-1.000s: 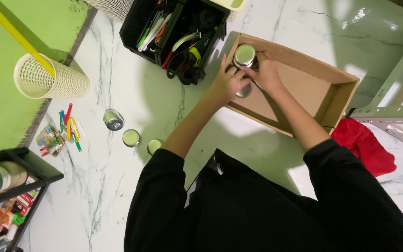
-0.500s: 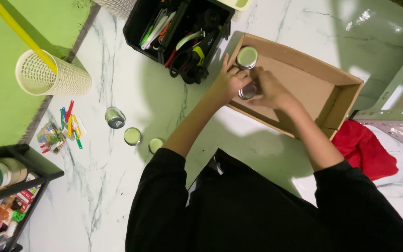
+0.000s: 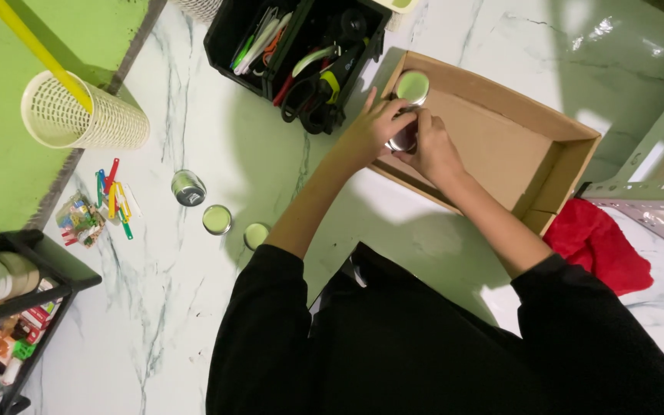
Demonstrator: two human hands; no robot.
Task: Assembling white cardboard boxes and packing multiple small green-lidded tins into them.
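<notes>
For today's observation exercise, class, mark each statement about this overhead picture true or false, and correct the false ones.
1. Both hands meet on a small metal tin at the near-left corner of the cardboard box. True; the left hand and right hand both have a grip on it.
2. A green-lidded tin sits inside the box. True.
3. The red cloth lies inside the box. False; it lies outside, beside the box's right end.
4. The black tool tray is empty. False; it holds scissors and pens.
5. Three small round tins or lids lie on the marble surface to the left of the arms. True.
</notes>
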